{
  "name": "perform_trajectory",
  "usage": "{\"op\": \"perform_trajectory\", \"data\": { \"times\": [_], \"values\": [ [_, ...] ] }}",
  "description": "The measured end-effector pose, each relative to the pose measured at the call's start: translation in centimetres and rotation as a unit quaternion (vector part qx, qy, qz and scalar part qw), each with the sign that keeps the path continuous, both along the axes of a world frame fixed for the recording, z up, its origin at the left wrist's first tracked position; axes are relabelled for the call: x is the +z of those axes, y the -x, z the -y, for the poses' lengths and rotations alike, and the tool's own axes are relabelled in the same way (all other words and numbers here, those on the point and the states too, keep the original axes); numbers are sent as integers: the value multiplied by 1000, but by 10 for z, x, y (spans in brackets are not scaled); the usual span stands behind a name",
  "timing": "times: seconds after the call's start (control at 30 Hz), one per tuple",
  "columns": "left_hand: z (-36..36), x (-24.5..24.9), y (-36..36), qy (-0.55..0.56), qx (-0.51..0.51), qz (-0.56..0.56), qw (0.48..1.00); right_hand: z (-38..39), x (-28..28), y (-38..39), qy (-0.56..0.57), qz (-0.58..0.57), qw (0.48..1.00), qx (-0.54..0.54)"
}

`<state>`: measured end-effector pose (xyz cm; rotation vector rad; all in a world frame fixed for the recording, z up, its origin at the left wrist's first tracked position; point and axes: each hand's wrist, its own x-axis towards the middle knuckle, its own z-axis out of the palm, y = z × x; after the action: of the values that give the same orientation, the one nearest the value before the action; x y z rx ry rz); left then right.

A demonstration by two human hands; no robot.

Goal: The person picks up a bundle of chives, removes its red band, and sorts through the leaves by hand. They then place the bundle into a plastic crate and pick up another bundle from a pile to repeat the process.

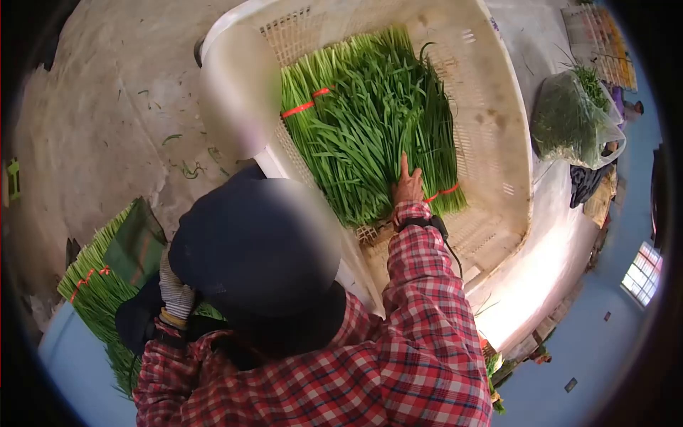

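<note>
Bundles of garlic chives [370, 128] lie side by side in a large off-white plastic crate [498, 135], tied with red bands. My right hand [408, 186], bare, rests on the leaves near the crate's near side. Its index finger is stretched out over them, and nothing is visibly gripped. At the left, my left hand [178, 288] wears a striped knit glove. It is beside another pile of banded chives [92, 285] and a dark green sheet [139, 242]. A dark cap [256, 249] covers part of that hand, so its fingers are mostly hidden.
Loose green scraps [191, 171] are scattered on the concrete floor [121, 92]. Beyond the crate on the right stands a clear plastic bag of greens [576, 117], with a black bag [589, 183] next to it. A blurred patch hides the crate's left corner.
</note>
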<state>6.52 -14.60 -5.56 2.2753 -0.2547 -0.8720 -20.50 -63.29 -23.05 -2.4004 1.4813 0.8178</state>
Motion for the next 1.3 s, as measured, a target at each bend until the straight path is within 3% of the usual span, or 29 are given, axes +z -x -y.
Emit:
{"op": "perform_trajectory", "data": {
  "times": [0.07,0.23,0.37,0.4,0.43,0.47,0.5,0.53,0.57,0.6,0.63,0.7,0.77,0.83,0.9,1.0,1.1,1.23,1.3],
  "values": [
    [-6,-12,-4,-61,-86,36,994,6,1,-5,8,2,1000,7],
    [4,-5,-1,-39,-53,17,998,3,21,-7,-27,38,999,-10],
    [30,8,-22,-49,-199,119,972,-9,32,-14,-47,0,999,-10],
    [25,-2,-22,-54,-191,134,971,-5,29,-20,15,-26,997,67],
    [23,-12,-25,-64,-181,145,971,-1,29,-39,77,23,990,112],
    [23,-14,-27,-42,-157,154,975,3,23,-49,148,103,972,151],
    [18,-26,-37,-5,-170,148,974,29,-13,-56,178,227,922,257],
    [26,-25,-49,33,-142,141,979,2,-12,-109,209,106,969,81],
    [21,-41,-52,33,-157,176,971,-28,-8,-155,253,99,960,66],
    [18,-49,-60,21,-160,178,971,-21,-61,-161,365,154,906,150],
    [18,-46,-70,10,-145,192,971,-30,-71,-183,382,174,893,164],
    [-3,-60,-67,10,-138,235,962,-69,-87,-202,343,176,910,154],
    [-11,-28,-69,26,-100,269,958,-79,-87,-213,304,162,925,160],
    [-42,13,-69,65,-14,370,927,-78,-81,-220,282,160,928,182],
    [-97,43,-59,22,81,482,872,-71,-74,-226,252,165,931,206],
    [-223,48,-8,35,336,508,792,-54,-48,-238,216,184,924,256],
    [-371,-9,94,-19,532,497,685,-43,-7,-257,166,211,914,305],
    [-442,-88,261,-267,724,238,590,-44,57,-286,71,252,905,337],
    [-454,-176,354,-188,789,214,544,-51,89,-301,15,265,903,337]
  ]
}}
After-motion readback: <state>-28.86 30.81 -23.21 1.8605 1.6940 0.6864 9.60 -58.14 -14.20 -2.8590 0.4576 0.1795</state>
